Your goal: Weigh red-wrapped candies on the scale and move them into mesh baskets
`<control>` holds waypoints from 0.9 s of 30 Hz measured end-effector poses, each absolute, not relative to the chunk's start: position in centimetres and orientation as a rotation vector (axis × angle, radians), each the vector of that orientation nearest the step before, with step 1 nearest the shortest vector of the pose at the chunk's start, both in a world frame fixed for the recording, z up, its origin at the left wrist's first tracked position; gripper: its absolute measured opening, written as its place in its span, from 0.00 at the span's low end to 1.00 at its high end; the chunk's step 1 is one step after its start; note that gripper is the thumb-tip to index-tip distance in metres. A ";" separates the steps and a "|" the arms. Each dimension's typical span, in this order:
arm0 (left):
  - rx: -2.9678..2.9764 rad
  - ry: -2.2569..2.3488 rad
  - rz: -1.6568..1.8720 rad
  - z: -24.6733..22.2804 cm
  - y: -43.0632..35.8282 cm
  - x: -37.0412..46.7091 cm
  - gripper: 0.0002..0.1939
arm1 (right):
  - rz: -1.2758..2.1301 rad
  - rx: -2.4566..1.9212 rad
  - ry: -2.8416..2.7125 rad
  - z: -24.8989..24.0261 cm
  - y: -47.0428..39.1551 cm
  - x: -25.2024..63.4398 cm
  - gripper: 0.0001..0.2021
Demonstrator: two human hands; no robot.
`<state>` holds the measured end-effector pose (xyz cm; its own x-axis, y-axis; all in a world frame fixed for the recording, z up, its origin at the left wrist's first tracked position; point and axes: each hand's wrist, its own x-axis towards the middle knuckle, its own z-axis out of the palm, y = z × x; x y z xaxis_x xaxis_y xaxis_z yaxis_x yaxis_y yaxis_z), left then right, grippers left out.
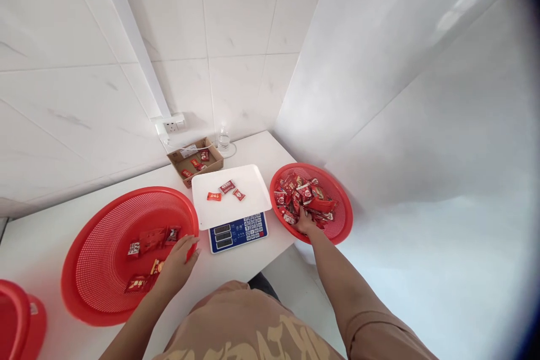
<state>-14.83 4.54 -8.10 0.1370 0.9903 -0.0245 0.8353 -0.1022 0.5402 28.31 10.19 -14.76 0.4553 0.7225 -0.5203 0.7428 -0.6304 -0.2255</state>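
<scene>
My left hand [178, 264] is closed on the near right rim of a large red plastic basket [99, 242], its thumb and fingers either side of the edge. Several red snack packets [152, 240] lie on that basket's floor. On the right, my right hand [304, 223] reaches into another red basket [346, 211], its fingertips among a heap of red wrapped snacks [306, 194] that partly hides them. Between the baskets stands a digital scale [238, 233] with a white tray [223, 214]. Three small red packets [226, 186] rest apart on the tray.
Behind the scale is an open cardboard box [215, 164] with a few red packets inside. A clear bottle [223, 138] and a white cable stand near the wall socket [171, 126]. Another red container [36, 320] sits at the lower left. White walls enclose the table [265, 149].
</scene>
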 end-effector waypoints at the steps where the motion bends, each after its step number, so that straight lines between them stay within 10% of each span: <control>1: 1.982 1.761 0.471 -8.0 4.4 -14.9 0.17 | -0.918 2.628 1.308 -14.8 10.2 28.4 0.53; 19: 1.894 1.740 0.435 -6.3 5.7 -15.1 0.19 | -1.091 3.292 1.313 -11.6 8.0 33.0 0.24; 27: 1.585 1.592 0.683 -5.0 5.3 -12.4 0.16 | -2.680 3.340 0.941 -5.6 8.3 27.8 0.21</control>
